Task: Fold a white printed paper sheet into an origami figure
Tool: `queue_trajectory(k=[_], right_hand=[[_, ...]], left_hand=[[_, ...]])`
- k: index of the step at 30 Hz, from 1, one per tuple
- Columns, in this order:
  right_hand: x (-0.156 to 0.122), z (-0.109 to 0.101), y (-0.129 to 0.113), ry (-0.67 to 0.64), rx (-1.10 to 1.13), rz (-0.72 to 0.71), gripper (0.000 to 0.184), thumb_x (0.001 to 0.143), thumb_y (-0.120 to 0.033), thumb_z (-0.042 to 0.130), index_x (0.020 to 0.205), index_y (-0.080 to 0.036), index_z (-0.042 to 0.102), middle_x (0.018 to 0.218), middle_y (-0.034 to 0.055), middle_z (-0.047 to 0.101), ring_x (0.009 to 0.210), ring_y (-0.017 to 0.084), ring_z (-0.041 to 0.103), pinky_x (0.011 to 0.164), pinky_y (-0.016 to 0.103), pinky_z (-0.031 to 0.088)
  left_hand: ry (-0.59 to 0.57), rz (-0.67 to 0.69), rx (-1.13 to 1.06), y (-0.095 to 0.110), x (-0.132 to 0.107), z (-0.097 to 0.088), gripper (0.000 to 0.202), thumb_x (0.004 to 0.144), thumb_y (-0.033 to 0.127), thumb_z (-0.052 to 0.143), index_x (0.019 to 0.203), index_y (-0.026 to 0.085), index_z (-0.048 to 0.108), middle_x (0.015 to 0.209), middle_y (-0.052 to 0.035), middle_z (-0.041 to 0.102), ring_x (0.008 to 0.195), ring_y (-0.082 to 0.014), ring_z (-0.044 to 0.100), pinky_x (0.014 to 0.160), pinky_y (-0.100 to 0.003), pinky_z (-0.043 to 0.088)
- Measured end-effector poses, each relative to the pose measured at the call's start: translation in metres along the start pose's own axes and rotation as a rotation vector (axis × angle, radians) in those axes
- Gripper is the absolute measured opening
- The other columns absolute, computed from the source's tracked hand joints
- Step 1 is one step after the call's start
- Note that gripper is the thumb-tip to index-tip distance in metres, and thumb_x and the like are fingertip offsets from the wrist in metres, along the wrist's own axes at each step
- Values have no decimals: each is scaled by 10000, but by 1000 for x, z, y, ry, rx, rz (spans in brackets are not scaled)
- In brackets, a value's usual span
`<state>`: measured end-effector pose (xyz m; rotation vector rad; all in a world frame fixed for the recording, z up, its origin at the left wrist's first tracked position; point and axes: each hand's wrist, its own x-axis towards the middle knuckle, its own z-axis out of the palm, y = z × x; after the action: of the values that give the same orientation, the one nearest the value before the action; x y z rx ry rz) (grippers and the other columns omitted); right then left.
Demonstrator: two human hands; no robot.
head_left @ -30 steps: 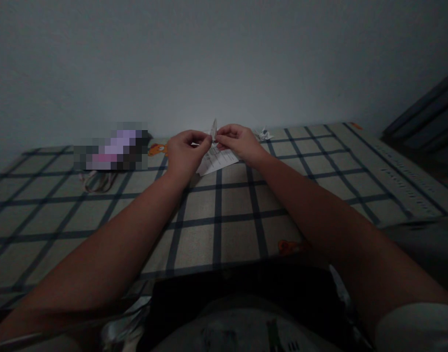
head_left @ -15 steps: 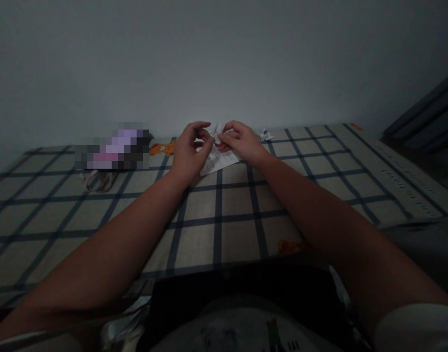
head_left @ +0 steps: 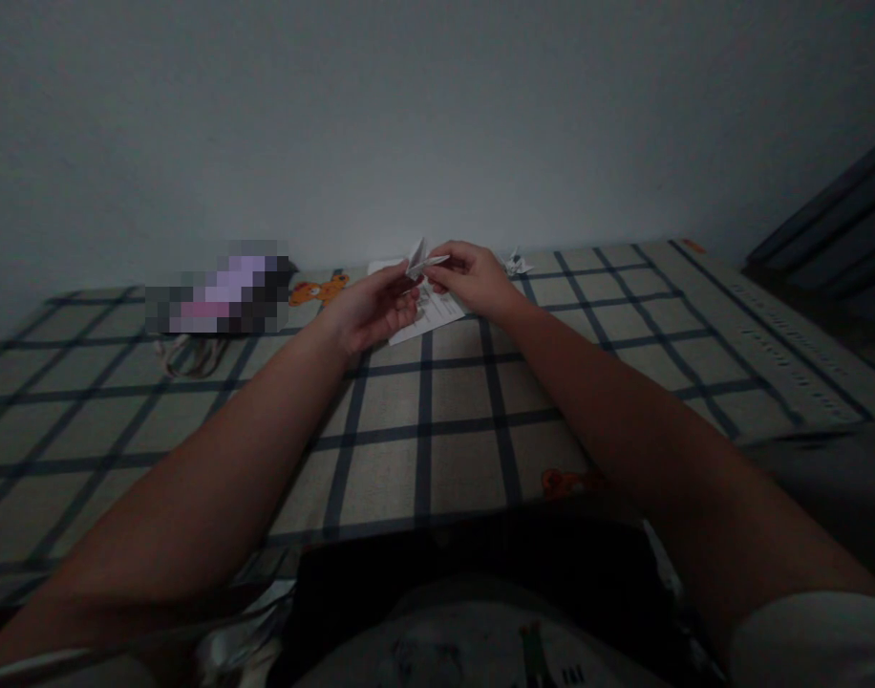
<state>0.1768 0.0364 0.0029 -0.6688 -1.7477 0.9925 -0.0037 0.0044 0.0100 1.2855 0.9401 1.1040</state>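
A small white folded paper crane (head_left: 417, 262) with pointed tips is held up between my hands. My left hand (head_left: 372, 311) is turned with its palm partly up, its upper fingers gripping the crane's left side while the lower fingers curl loosely. From the right, my right hand (head_left: 470, 277) pinches the crane between thumb and fingertips. Beneath the hands lies a white sheet of paper (head_left: 401, 334) with printed lines, partly covered by them. Other folded white paper (head_left: 518, 263) with pointed tips sits just beyond my right hand.
A checked cloth with bear prints covers the table (head_left: 456, 382). At the left lies a blurred-out purple and dark object (head_left: 229, 291) with a looped pale cable (head_left: 190, 356) beside it. A plain wall (head_left: 437, 124) rises along the back edge.
My left hand has rolled over, its palm now showing, and moved slightly down and left. The folded paper between the hands has come into clearer view. My right hand stays nearly in place.
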Motion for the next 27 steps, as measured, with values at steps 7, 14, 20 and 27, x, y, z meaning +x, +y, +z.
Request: queue_trajectory(k=[7, 14, 20, 27], right_hand=[[0, -7, -3, 60, -166, -95, 132, 811, -260, 692, 917, -184, 666, 830, 8, 644, 773, 125, 589, 759, 264, 496], [2, -7, -2, 3, -122, -43, 89, 839, -259, 648, 836, -171, 635, 783, 0, 606, 735, 115, 564, 707, 248, 472], [4, -7, -3, -31, -41, -38, 91, 834, -243, 654, 851, -176, 594, 782, -11, 577, 678, 93, 525, 631, 223, 449], [3, -8, -6, -24, 81, 4, 106, 805, -230, 674, 874, -184, 608, 787, -20, 603, 636, 74, 512, 585, 198, 446]], left_hand=[[23, 6, 18, 2, -2, 0, 148, 846, 338, 689, 801, 198, 691, 735, -41, 686, 577, -107, 622, 581, -244, 557], [33, 59, 135, 2, -6, 1, 202, 821, 379, 732, 824, 180, 701, 725, -60, 685, 637, -150, 665, 609, -278, 569], [-14, -54, -90, 4, -9, 4, 118, 809, 258, 743, 832, 151, 701, 737, -24, 682, 597, -79, 622, 588, -177, 535], [-45, -53, -98, 5, -9, 0, 148, 738, 226, 804, 764, 143, 684, 688, -14, 662, 544, -67, 584, 519, -161, 481]])
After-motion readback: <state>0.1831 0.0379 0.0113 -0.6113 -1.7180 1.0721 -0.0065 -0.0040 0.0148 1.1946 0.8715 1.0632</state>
